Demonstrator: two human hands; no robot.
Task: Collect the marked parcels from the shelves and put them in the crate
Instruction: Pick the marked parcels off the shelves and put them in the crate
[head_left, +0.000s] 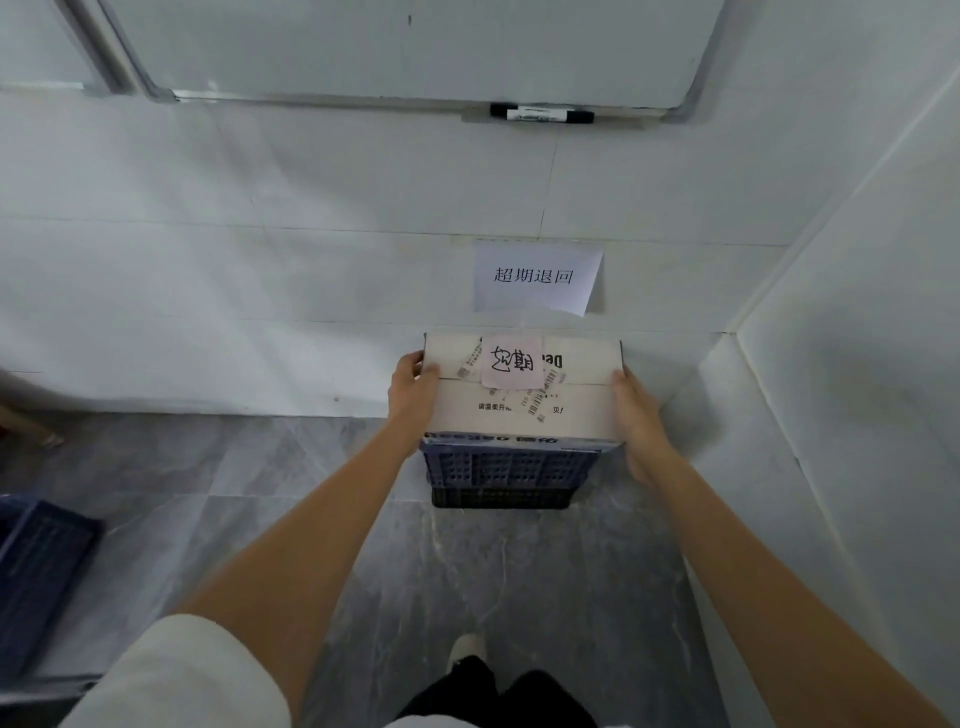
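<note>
A white cardboard parcel (571, 410) with barcode stickers and a pink handwritten note (511, 366) on top is held over a dark blue perforated crate (501, 475) standing on the floor against the wall. My left hand (413, 392) grips the parcel's left side and my right hand (636, 415) grips its right side. The parcel covers the crate's opening, so the inside of the crate is hidden.
A paper sign (537, 278) with printed characters is taped to the white wall above the crate. A whiteboard tray with a black marker (543, 113) hangs higher up. A side wall (857, 389) closes in on the right. Another dark blue crate (36, 566) sits at the left edge.
</note>
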